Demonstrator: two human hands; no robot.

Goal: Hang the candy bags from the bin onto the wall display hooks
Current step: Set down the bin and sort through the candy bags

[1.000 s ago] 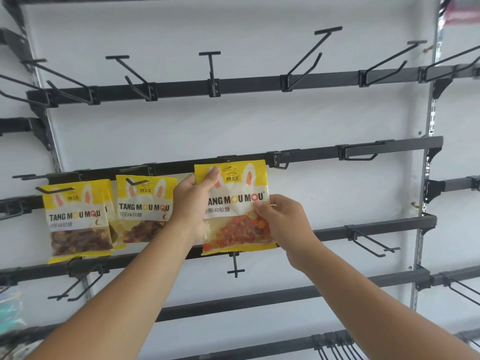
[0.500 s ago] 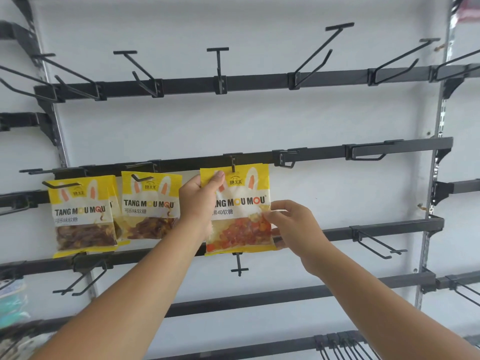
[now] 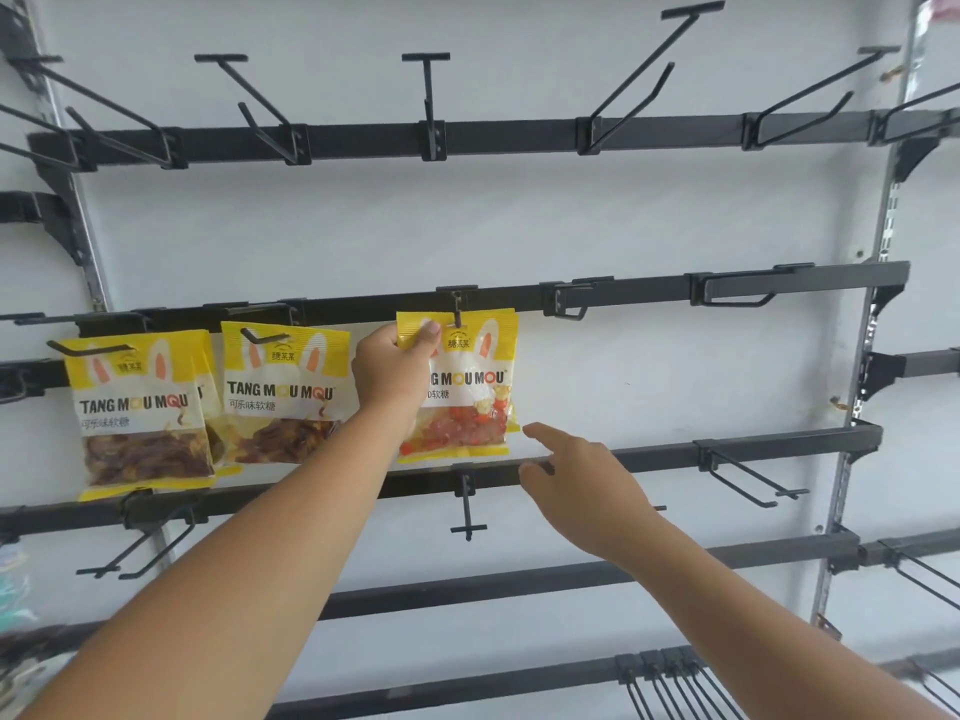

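A yellow candy bag with red gummies [image 3: 470, 397] hangs against the wall with its top hole on a black hook [image 3: 457, 309] of the middle rail. My left hand [image 3: 395, 371] pinches the bag's upper left corner. My right hand [image 3: 576, 480] is off the bag, fingers spread, just below and to the right of its lower corner. Two bags of brown candy hang further left, one [image 3: 283, 392] beside my left hand and one [image 3: 140, 407] at the far left with another bag behind it. The bin is out of view.
Black rails [image 3: 519, 132] cross the white wall panel, carrying several bare hooks above, to the right [image 3: 737, 298] and below [image 3: 467, 506]. Metal uprights [image 3: 878, 283] stand at both sides. Blurred goods show at the lower left edge.
The red-gummy bag rose and its hole went onto the hook. My right hand let go of the bag's right side and dropped away; my left hand stays on the top corner.
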